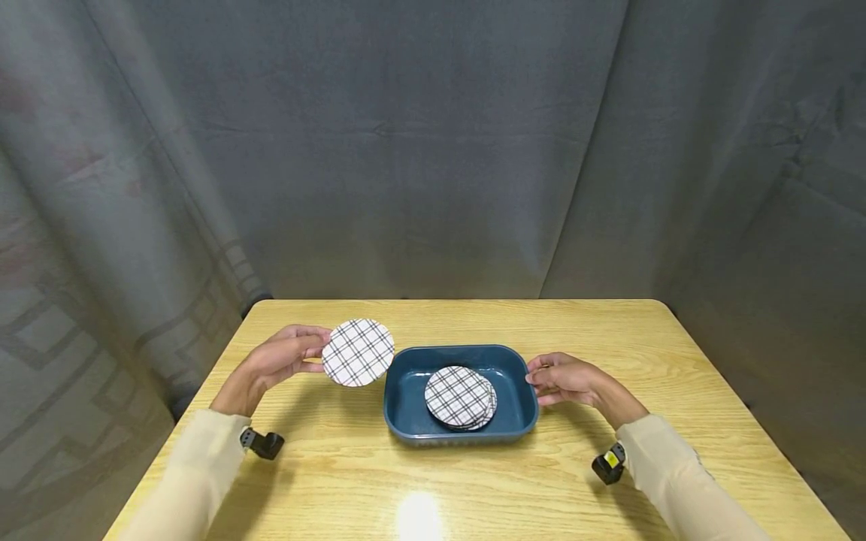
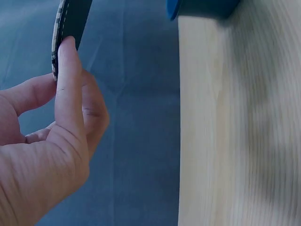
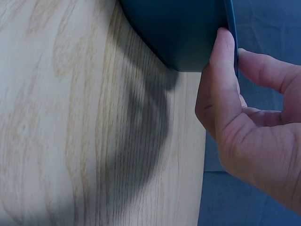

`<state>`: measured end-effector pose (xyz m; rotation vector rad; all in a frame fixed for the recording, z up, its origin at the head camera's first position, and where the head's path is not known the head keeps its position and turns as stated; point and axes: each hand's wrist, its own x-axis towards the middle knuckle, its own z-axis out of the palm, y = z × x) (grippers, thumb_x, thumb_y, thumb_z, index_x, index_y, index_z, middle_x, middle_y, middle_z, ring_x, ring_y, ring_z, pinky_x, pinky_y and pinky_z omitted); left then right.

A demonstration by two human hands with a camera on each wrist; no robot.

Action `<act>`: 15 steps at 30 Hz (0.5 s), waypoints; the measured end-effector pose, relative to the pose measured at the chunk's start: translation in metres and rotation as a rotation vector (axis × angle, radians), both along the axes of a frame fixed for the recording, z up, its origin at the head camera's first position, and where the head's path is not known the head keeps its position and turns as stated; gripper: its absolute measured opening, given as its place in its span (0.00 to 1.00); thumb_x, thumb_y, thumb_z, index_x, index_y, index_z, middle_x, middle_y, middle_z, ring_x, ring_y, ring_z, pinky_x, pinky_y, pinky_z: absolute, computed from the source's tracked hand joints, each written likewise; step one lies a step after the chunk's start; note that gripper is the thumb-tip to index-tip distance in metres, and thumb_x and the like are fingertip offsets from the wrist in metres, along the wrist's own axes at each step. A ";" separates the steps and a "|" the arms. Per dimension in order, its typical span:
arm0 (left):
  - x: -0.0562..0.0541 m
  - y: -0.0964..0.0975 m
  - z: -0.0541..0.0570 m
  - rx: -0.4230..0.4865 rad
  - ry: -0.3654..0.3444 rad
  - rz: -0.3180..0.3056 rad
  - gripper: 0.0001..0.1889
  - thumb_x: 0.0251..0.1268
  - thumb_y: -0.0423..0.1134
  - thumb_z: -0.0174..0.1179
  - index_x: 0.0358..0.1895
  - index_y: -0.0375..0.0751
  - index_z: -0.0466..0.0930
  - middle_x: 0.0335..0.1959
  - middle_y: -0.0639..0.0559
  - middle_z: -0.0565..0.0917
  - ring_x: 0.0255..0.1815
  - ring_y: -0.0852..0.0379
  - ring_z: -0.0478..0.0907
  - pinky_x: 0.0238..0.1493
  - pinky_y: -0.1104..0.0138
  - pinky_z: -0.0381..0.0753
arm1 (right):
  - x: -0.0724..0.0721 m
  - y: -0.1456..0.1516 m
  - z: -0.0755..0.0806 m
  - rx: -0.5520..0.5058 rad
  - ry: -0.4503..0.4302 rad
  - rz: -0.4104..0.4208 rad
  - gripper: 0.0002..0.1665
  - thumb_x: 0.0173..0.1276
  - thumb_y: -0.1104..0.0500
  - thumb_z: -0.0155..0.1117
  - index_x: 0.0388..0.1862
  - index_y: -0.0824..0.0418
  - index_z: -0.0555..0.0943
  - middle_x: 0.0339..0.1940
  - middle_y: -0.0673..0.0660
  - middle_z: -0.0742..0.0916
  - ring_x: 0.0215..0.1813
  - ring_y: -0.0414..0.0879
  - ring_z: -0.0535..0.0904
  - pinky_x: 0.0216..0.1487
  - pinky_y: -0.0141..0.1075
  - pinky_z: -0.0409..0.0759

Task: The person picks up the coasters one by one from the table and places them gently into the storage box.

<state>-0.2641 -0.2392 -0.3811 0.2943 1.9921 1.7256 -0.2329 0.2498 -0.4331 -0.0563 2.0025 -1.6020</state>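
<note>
My left hand pinches a round plaid coaster by its edge, raised above the table to the left of a blue rectangular dish. In the left wrist view the coaster shows edge-on between thumb and fingers, with a dark underside. Several matching coasters lie in an uneven stack inside the dish, near its middle. On the other side, my right hand grips the dish's right rim. The right wrist view has the thumb and fingers on either side of the dish wall.
The dish stands on a light wooden table. Grey curtains hang behind the table and along both sides. Each wrist carries a small black camera, such as the left wrist camera.
</note>
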 end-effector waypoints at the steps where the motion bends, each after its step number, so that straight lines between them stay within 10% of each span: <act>1: -0.001 0.004 -0.001 0.003 -0.005 -0.005 0.24 0.79 0.34 0.46 0.67 0.17 0.61 0.43 0.52 0.84 0.44 0.59 0.83 0.48 0.64 0.86 | 0.000 0.000 0.000 0.000 -0.003 -0.006 0.13 0.72 0.65 0.57 0.50 0.71 0.69 0.37 0.56 0.81 0.40 0.46 0.81 0.44 0.38 0.86; 15: 0.001 0.069 -0.016 0.020 -0.057 -0.112 0.23 0.76 0.32 0.46 0.66 0.18 0.62 0.48 0.43 0.82 0.46 0.55 0.82 0.50 0.61 0.85 | 0.001 0.003 0.000 0.007 0.002 -0.013 0.13 0.73 0.65 0.56 0.52 0.71 0.69 0.37 0.55 0.80 0.41 0.46 0.79 0.45 0.39 0.86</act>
